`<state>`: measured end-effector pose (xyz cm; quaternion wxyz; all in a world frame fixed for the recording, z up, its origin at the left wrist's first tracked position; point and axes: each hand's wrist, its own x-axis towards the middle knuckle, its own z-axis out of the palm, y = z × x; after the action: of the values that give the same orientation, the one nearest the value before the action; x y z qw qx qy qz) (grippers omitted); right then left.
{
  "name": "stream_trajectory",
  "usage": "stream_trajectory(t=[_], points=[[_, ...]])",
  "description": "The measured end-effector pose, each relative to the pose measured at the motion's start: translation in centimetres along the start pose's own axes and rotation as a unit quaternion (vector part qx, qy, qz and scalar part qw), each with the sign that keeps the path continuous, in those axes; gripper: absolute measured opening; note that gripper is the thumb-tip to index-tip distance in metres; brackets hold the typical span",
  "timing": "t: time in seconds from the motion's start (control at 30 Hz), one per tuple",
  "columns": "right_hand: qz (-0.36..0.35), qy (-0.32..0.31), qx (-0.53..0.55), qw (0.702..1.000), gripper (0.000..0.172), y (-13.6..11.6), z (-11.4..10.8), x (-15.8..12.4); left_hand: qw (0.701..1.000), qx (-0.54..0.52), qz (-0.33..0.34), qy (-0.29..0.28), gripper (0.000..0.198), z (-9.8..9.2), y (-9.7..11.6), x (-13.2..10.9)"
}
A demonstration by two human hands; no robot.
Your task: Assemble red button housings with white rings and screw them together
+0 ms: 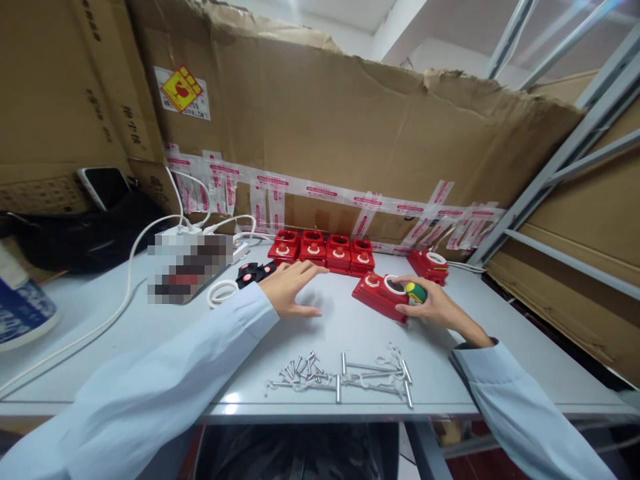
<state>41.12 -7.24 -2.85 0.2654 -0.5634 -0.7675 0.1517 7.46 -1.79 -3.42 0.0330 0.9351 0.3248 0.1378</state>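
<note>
My right hand (433, 307) is closed round a green-and-yellow screwdriver (416, 293); its shaft is hidden. The thumb and fingers also touch the end of a red call-box housing (374, 301), which lies tilted on the table with a red button and a round white-rimmed opening. Spread fingers and thumb show on my left hand (293, 290), which holds nothing and hovers to the left of that housing. Black parts with red-and-white centres (249, 275) lie just beyond its wrist, beside a white ring (221, 293).
Several similar red housings (339, 253) stand in a row by the cardboard wall (320, 133). Another red unit (430, 265) sits at right. Screws (303, 368) and T-shaped metal rods (373, 368) lie near the front edge. White cables (133, 267) and a power strip (241, 251) occupy the left.
</note>
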Motion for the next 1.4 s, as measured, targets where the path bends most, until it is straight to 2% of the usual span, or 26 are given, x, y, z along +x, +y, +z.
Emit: stream_trajectory(t=[0.37, 0.57, 0.77, 0.93, 1.17, 1.27, 1.33, 1.4], points=[[0.104, 0.103, -0.116, 0.982, 0.048, 5.2, -2.5, -1.6, 1.000, 0.013, -0.005, -0.013, 0.067, 0.6, 0.0, 0.0], [0.174, 0.149, -0.221, 0.948, 0.050, 5.2, -1.9, 0.0, 1.000, 0.014, -0.001, -0.025, 0.064, 0.9, 0.1, 0.0], [0.196, 0.181, -0.268, 0.926, 0.051, 5.4, -0.5, 2.8, 0.999, 0.019, -0.003, -0.039, 0.063, 1.2, 0.1, 0.1], [0.231, 0.216, -0.307, 0.898, 0.061, 5.7, 0.6, 4.9, 0.999, 0.016, -0.004, -0.039, 0.062, 1.3, 0.2, 0.1], [0.223, 0.258, -0.330, 0.880, 0.065, 5.4, 0.9, 6.1, 0.999, 0.017, -0.011, -0.050, 0.063, 1.1, 0.4, 0.0], [0.164, 0.240, -0.297, 0.909, 0.059, 3.9, 0.9, 6.2, 0.999, 0.012, -0.009, -0.046, 0.062, 1.0, 0.5, 0.1], [0.079, 0.174, -0.232, 0.954, 0.049, 2.5, 1.4, 6.5, 0.999, 0.013, -0.010, -0.046, 0.062, 1.0, 0.5, 0.1], [0.036, 0.125, -0.211, 0.969, 0.040, 1.0, 2.3, 6.8, 0.999, 0.013, -0.011, -0.047, 0.062, 1.0, 0.5, 0.1]])
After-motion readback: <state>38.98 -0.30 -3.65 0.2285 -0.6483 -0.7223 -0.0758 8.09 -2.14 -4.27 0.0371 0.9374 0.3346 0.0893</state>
